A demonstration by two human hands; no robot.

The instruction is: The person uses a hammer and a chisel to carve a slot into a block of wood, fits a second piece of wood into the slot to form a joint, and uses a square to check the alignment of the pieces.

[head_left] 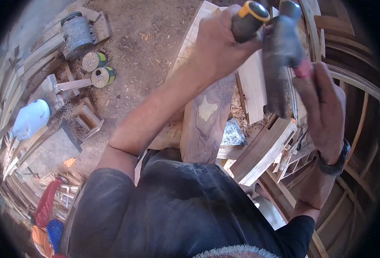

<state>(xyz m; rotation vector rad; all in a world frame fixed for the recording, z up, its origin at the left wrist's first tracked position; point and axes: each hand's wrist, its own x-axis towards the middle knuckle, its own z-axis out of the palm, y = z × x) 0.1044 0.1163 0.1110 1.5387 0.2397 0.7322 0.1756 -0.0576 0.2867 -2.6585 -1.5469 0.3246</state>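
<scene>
Gripped in my left hand is a chisel with a black handle and a yellow band at its capped end; its blade is hidden. My right hand, with a dark band on the wrist, is closed on a hammer. The hammer is smeared by motion, with a grey head close to the chisel handle and a red part near my fingers. Below my left forearm, a brown wooden board with a pale patch in its grain reaches toward my body. A lighter plank lies beyond it.
Several wood offcuts lie to the right of the board, and a wooden frame stands farther right. On the left are a grey metal canister, two tins, a pale plastic jug and a red cloth-like item. Shavings litter the ground.
</scene>
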